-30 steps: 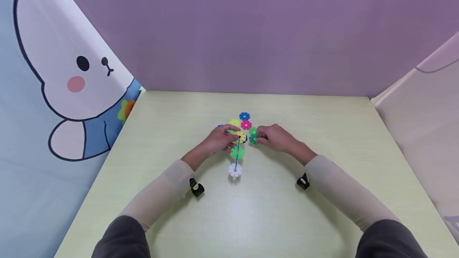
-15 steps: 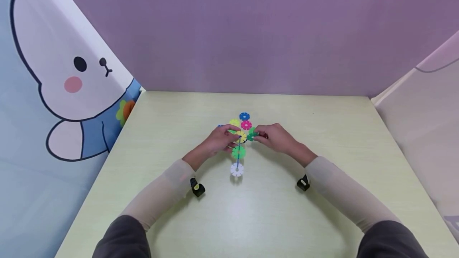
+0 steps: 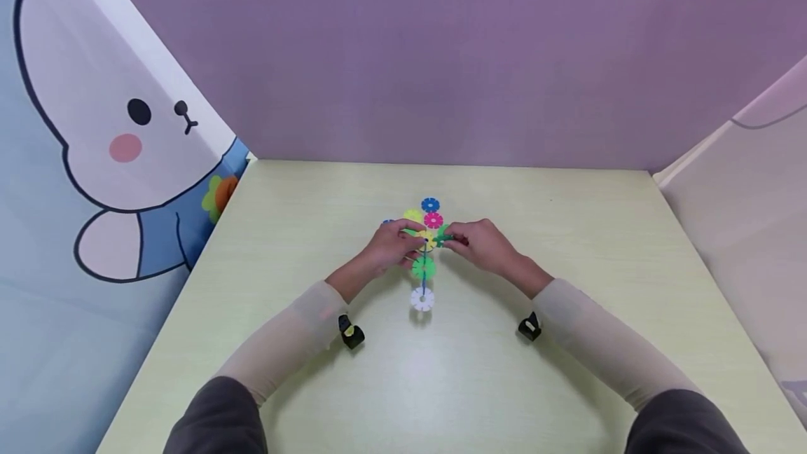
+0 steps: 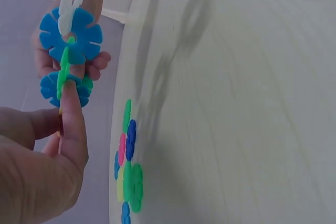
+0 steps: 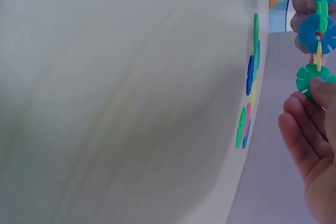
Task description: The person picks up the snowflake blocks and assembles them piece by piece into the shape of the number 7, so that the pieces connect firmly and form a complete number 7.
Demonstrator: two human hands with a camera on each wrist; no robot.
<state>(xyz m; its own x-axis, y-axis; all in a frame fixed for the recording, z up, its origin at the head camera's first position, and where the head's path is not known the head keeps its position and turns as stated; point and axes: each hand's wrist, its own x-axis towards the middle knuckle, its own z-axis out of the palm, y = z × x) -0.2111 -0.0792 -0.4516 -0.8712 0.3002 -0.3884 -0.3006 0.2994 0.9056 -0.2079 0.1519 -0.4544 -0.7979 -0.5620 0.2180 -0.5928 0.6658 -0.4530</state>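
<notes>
Your left hand (image 3: pixel 398 244), at the centre of the head frame, pinches a chain (image 4: pixel 86 32) of notched discs at its yellow disc (image 5: pixel 318 59). From there the chain extends down the frame through two blue discs with a light green one between them, ending at the white disc (image 3: pixel 415 299). It is held up off the table (image 3: pixel 479 370), which bears its shadow. Your right hand (image 3: pixel 485 244), right of centre, grips a darker green disc (image 5: pixel 304 80) between thumb and finger, its edge at the yellow one; whether they are slotted together cannot be determined. Loose discs, including blue (image 3: pixel 431 200) and pink (image 3: pixel 433 215), lie above your hands in frame.
</notes>
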